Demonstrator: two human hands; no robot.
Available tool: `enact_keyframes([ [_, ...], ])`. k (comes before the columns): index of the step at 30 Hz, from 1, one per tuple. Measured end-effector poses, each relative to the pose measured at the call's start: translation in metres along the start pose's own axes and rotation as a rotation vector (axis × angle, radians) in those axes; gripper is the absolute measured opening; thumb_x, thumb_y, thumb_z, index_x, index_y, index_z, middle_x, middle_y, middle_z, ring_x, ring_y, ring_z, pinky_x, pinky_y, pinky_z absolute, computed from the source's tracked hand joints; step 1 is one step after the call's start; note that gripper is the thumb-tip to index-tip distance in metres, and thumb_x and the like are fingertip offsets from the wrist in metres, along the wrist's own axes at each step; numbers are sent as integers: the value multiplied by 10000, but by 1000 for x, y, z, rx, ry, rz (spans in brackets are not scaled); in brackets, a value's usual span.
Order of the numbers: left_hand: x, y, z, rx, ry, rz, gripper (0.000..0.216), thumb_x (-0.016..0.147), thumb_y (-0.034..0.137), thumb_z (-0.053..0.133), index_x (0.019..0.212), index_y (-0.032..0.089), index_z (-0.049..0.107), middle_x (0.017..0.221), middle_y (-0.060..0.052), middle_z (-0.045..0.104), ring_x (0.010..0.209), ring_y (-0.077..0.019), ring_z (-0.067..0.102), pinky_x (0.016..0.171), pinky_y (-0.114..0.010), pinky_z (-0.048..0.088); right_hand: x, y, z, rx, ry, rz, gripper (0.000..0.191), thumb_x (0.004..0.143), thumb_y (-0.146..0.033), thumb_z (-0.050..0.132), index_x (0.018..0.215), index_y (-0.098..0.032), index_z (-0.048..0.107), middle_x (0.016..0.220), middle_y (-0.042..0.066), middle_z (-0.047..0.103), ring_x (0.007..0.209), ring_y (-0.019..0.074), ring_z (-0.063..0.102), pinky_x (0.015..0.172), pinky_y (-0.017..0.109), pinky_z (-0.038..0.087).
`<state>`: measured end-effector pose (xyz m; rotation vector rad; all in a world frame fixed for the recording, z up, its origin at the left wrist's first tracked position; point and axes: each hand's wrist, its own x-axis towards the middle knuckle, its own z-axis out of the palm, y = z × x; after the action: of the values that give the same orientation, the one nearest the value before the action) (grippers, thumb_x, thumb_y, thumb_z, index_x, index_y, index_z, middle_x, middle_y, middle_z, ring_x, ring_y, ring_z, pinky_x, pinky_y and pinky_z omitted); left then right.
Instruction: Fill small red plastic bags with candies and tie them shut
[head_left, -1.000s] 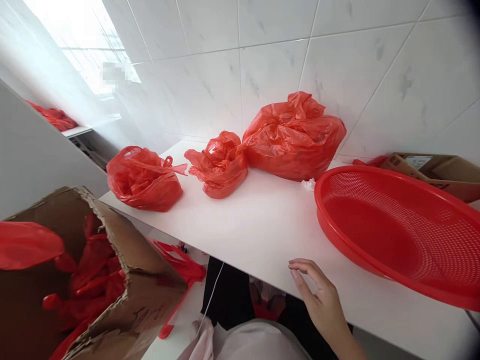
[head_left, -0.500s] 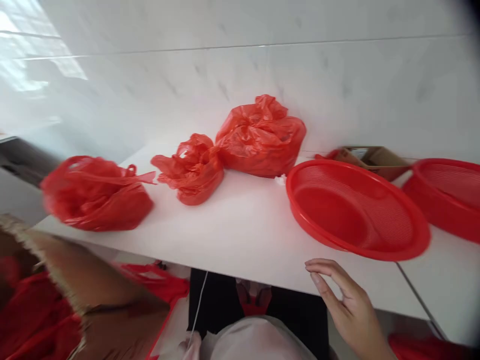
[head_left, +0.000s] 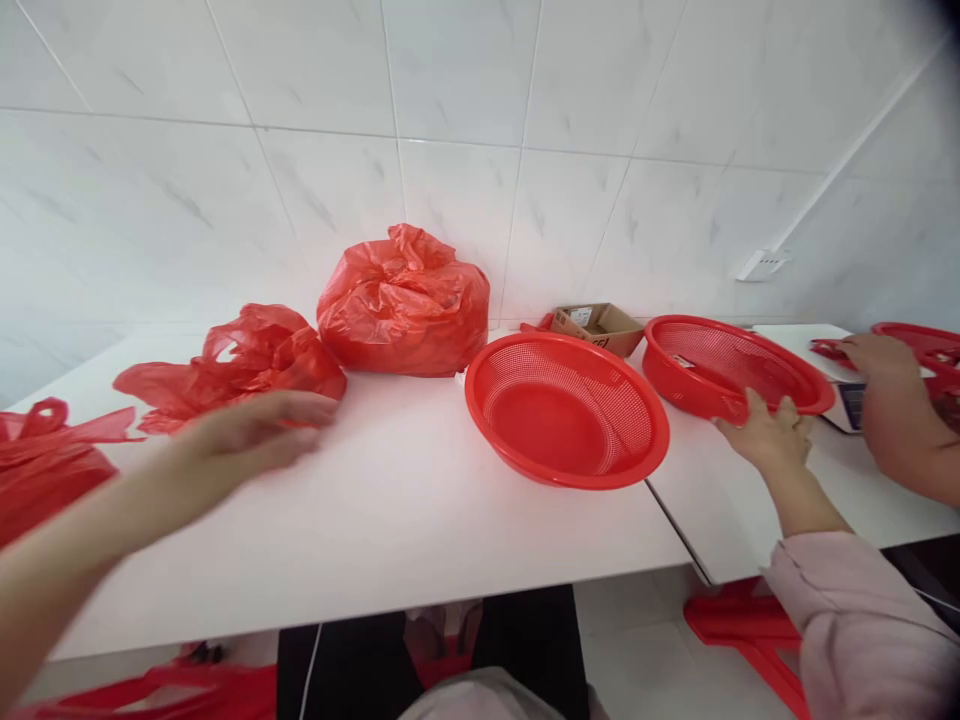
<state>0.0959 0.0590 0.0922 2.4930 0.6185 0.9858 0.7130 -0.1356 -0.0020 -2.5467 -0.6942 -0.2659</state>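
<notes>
My left hand (head_left: 262, 430) reaches in from the left, blurred, its fingers stretched out and holding nothing. It is in front of a small knotted red plastic bag (head_left: 281, 350); whether it touches the bag I cannot tell. My right hand (head_left: 772, 435), below a pale pink sleeve, has its fingers over the near rim of a red mesh basket (head_left: 686, 385). A few dark or white bits lie in that basket. Between my hands sits another red mesh basket (head_left: 555, 425), with nothing visible in it.
A fuller red bag (head_left: 405, 315) stands by the tiled wall, and another red bag (head_left: 49, 475) lies far left. Behind the baskets is a small cardboard box (head_left: 604, 325). At right, a co-worker's hand (head_left: 885, 355) is by a further red basket (head_left: 926, 340). A table seam (head_left: 679, 530) runs forward.
The view has swung right. My left hand has come in over the table, and my right hand has moved right from the table's front edge to the second basket. A co-worker's arm now shows.
</notes>
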Motion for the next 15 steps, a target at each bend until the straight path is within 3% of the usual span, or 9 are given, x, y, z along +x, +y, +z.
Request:
enact_keyframes([
  [3, 29, -4, 60, -182, -347, -362, 503, 880, 477, 620, 1314, 230, 564, 1224, -128, 679, 871, -200, 727, 633, -288, 616, 10, 19, 14, 27, 57, -30, 722, 679, -577, 727, 1183, -74, 608, 1401, 399, 380, 1350, 448, 371, 820, 510, 358],
  [5, 40, 1, 98, -277, -417, -535, 649, 880, 521, 595, 1449, 267, 415, 1395, -188, 546, 960, -225, 713, 731, -351, 619, 10, 27, 15, 37, 105, -57, 586, 717, -565, 699, 1048, -88, 616, 1318, 370, 468, 1292, 393, 450, 789, 462, 363],
  [8, 52, 6, 139, -413, -378, -673, 787, 871, 552, 591, 1532, 316, 235, 1559, -224, 315, 1097, -242, 665, 884, -414, 576, 4, 40, 10, 50, 166, -53, 459, 801, -553, 612, 960, -123, 596, 1131, 279, 575, 1023, 310, 597, 668, 402, 351],
  [11, 65, 2, 159, -527, -298, -718, 876, 854, 572, 607, 1554, 344, 131, 1618, -230, 149, 1221, -278, 595, 933, -438, 550, -8, 55, 3, 45, 195, -77, 410, 833, -516, 591, 990, -139, 633, 1038, 182, 583, 799, 224, 597, 606, 369, 330],
  [13, 73, -2, 166, -568, -286, -709, 895, 847, 570, 619, 1554, 355, 114, 1631, -217, 113, 1259, -300, 565, 946, -458, 538, -17, 65, -2, 40, 209, -114, 345, 806, -457, 652, 957, -148, 682, 1038, 153, 573, 814, 214, 589, 623, 361, 356],
  [15, 79, -2, 171, -600, -319, -694, 870, 849, 558, 623, 1550, 338, 157, 1619, -187, 206, 1285, -299, 542, 981, -467, 516, -25, 73, -10, 34, 245, -115, 291, 774, -395, 705, 901, -134, 711, 1009, 155, 572, 890, 243, 588, 657, 366, 389],
])
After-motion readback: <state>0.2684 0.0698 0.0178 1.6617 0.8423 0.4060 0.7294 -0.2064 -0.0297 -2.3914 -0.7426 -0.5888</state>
